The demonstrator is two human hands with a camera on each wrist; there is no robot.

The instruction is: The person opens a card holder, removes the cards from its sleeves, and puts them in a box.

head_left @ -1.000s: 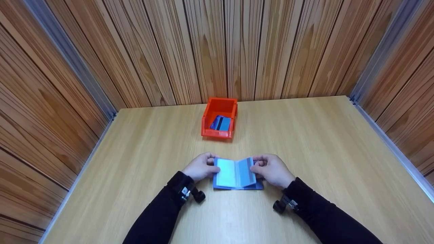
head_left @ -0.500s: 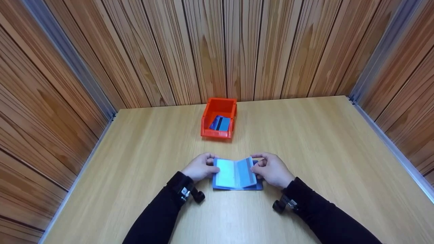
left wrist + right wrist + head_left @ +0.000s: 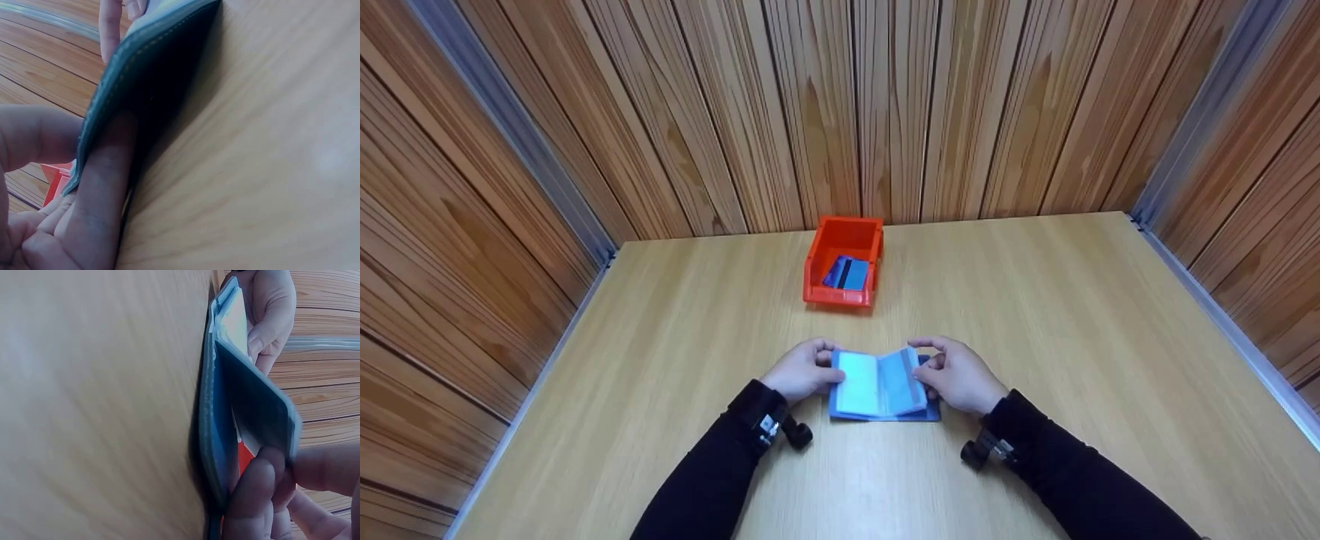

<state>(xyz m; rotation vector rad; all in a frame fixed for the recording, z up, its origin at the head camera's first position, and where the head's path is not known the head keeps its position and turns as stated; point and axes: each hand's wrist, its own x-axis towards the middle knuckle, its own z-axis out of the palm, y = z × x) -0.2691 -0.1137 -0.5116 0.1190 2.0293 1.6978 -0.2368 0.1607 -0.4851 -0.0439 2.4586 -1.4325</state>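
In the head view a blue card holder (image 3: 858, 384) lies open on the table, its clear inner sleeves spread. My left hand (image 3: 804, 370) grips its left edge, thumb on the upper face. The left wrist view shows a finger under the stitched cover (image 3: 121, 62), which tilts up off the wood. My right hand (image 3: 962, 376) pinches the raised inner sleeve pages (image 3: 901, 381) at their right edge, with the index finger stretched along the top. In the right wrist view these pages (image 3: 261, 402) stand away from the back cover (image 3: 211, 427), leaving a wedge-shaped gap.
An orange-red bin (image 3: 838, 295) stands behind the card holder, with a few blue cards (image 3: 853, 274) inside, one bearing a dark stripe. Wood-panelled walls (image 3: 840, 112) enclose the table (image 3: 697, 315) at the back and both sides.
My right hand has shifted slightly left, and its index finger has straightened along the top of the sleeve pages. My left hand keeps its grip nearly unmoved.
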